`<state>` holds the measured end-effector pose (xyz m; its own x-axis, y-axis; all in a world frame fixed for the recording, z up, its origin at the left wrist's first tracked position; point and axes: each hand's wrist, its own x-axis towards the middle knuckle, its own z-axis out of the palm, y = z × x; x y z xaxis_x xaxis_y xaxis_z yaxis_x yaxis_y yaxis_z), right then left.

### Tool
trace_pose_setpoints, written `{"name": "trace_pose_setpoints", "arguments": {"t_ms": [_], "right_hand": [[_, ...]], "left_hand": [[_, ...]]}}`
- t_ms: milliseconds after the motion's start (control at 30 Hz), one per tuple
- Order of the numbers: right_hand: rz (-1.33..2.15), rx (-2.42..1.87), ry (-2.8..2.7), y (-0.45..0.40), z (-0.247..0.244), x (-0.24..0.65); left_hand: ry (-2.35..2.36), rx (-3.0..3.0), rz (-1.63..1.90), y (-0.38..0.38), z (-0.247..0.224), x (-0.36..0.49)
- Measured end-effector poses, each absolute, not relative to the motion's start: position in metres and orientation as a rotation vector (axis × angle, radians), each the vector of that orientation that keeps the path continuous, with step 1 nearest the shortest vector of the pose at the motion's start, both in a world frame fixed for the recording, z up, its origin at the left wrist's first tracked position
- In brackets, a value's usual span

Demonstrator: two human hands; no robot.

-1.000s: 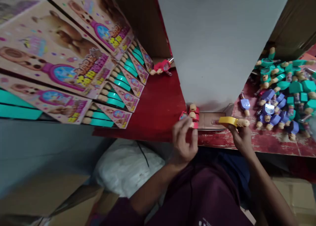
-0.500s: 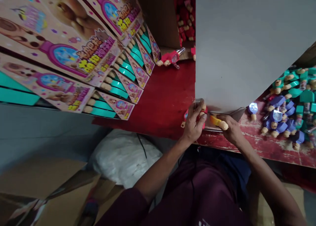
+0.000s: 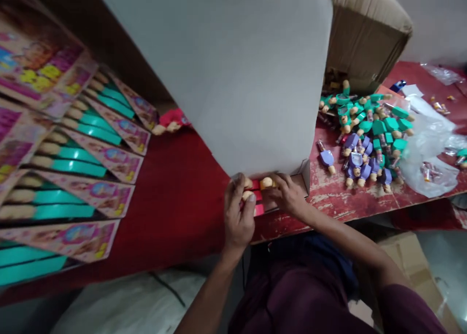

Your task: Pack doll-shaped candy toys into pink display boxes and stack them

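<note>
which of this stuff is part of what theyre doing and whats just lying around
Part of the job:
the left hand and right hand
the red-clothed toy figures between them
the cardboard tray
the grey card sheet

Lying about:
the heap of purple and teal toy figures
the carded teal toys
the clear plastic bag

The red dolls [image 3: 256, 184] between the hands are largely hidden by the left hand [image 3: 238, 212] and the right hand [image 3: 288, 195], so their number cannot be told. A further red doll [image 3: 170, 120] is partly covered by the large grey card [image 3: 211, 71]. The printed display cards [image 3: 36, 66] are cut off by the picture's left edge, and their small print is blurred. The items inside the plastic bag [image 3: 428, 171] are too small to identify.
</note>
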<state>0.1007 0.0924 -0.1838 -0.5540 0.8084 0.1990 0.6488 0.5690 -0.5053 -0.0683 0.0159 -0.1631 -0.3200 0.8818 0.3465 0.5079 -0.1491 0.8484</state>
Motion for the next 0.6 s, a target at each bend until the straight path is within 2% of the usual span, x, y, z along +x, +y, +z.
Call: {"name": "trace_pose_setpoints", "arguments": {"t_ms": [167, 367, 467, 600], "right_hand": [[0.438, -1.245, -2.254, 0.078, -0.200, 0.090], [0.327, -0.993, -1.802, 0.104, -0.167, 0.136], [0.245, -1.337, -1.577, 0.162, -0.164, 0.180], [0.315, -1.940, -1.771, 0.274, -0.180, 0.218]], "left_hand": [[1.830, 1.548, 1.393, 0.016, -0.161, -0.068], [1.948, 1.435, 1.364, 0.014, -0.154, -0.075], [2.010, 1.320, 1.341, 0.011, -0.157, -0.087], [2.048, 1.405, 1.304, 0.012, -0.167, -0.102]]}}
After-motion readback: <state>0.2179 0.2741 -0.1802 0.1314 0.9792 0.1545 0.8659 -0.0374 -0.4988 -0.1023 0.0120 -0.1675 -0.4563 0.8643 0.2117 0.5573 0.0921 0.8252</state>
